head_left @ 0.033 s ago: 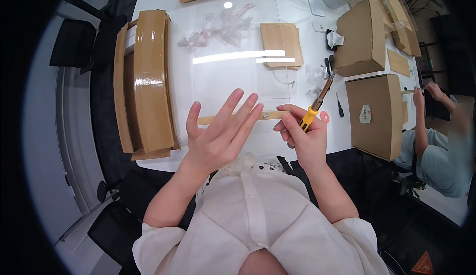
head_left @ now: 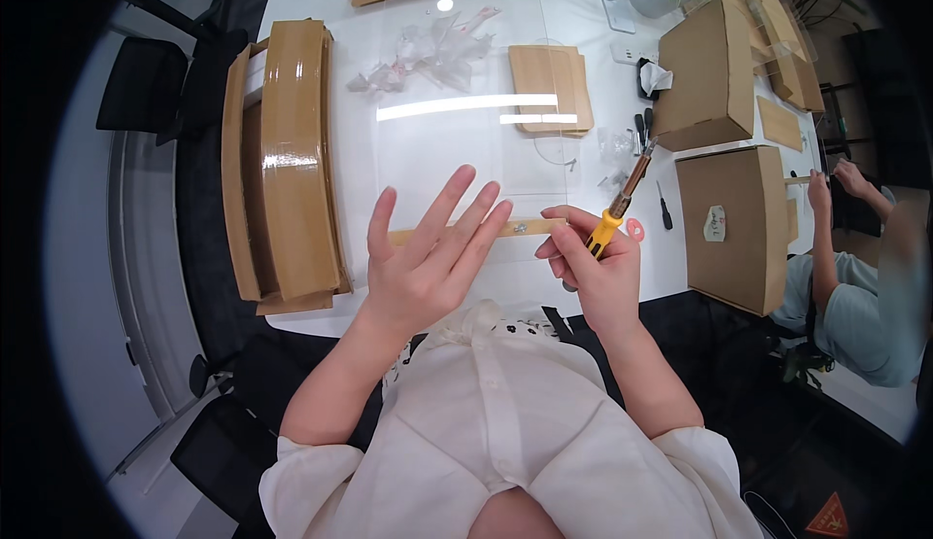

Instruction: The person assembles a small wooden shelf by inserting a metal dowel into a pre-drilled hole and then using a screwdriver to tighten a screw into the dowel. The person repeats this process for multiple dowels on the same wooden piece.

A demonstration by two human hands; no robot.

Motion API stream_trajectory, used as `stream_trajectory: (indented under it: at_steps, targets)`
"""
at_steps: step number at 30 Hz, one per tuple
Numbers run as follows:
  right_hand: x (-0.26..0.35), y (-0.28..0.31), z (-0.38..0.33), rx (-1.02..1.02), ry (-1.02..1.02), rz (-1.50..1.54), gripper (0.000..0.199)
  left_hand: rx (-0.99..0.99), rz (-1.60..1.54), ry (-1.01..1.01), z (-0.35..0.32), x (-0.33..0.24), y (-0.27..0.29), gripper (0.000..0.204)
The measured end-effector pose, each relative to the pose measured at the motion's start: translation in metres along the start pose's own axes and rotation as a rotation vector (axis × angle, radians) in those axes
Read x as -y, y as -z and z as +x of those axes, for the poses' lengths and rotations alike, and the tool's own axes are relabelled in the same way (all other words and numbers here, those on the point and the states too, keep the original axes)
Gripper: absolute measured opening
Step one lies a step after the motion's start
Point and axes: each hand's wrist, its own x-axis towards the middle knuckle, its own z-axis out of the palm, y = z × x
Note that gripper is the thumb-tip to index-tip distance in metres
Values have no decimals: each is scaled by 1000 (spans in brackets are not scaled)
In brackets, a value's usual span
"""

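My left hand is open with its fingers spread, hovering over or resting near a thin wooden strip. Part of that strip is hidden behind the fingers. Small shiny metal pieces show on the strip near its right end. In my right hand is a screwdriver with a yellow handle, its shaft pointing up and to the right, away from the strip. The right index finger and thumb are at the strip's right end; whether they pinch it, I cannot tell.
A clear sheet lies on the white table, with crumpled plastic and wooden boards beyond. Cardboard boxes stand left and right. A small screwdriver lies near the right box. Another person's hands work far right.
My left hand's fingers have shifted slightly upward. My right hand and the screwdriver are almost unmoved.
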Motion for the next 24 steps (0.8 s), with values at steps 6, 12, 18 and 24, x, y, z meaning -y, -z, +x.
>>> stream_trajectory:
  at_steps: [6,12,18,24]
  targets:
    - [1,1,-2,19,0,-14,24,76,-135,59,-5,1,-4,27]
    - [13,14,-3,79,72,-251,30,24,-134,81,-5,-2,-4,26]
    - [67,51,-15,170,274,-597,24,-44,-78,57,-7,-3,-8,26]
    - [171,28,-39,408,772,-1620,21,-67,-72,76,-8,-6,-10,26]
